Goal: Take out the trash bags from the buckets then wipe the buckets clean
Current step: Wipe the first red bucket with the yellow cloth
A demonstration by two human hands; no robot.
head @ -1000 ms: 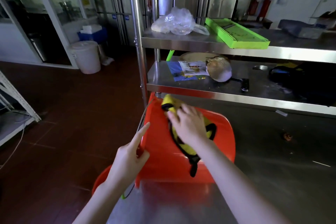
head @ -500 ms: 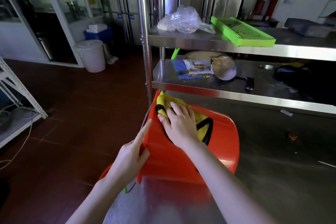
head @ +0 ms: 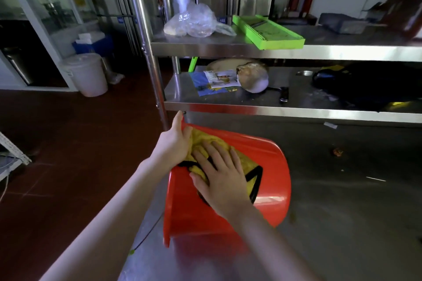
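Observation:
A red bucket lies on its side on the steel table, at the table's left edge. A yellow cloth with black trim is spread over the bucket's upper side. My right hand presses flat on the cloth with spread fingers. My left hand grips the bucket's far left edge, thumb up, beside the cloth. No trash bag shows in the bucket; its inside is hidden.
A steel rack stands over the table: a crumpled clear plastic bag and a green tray on the upper shelf, papers and a pan on the lower. A white lidded bucket stands on the red floor to the left.
My left hand has moved from the bucket's near left rim up to its far edge. My right hand has stayed pressed on the cloth and drawn back a little toward me.

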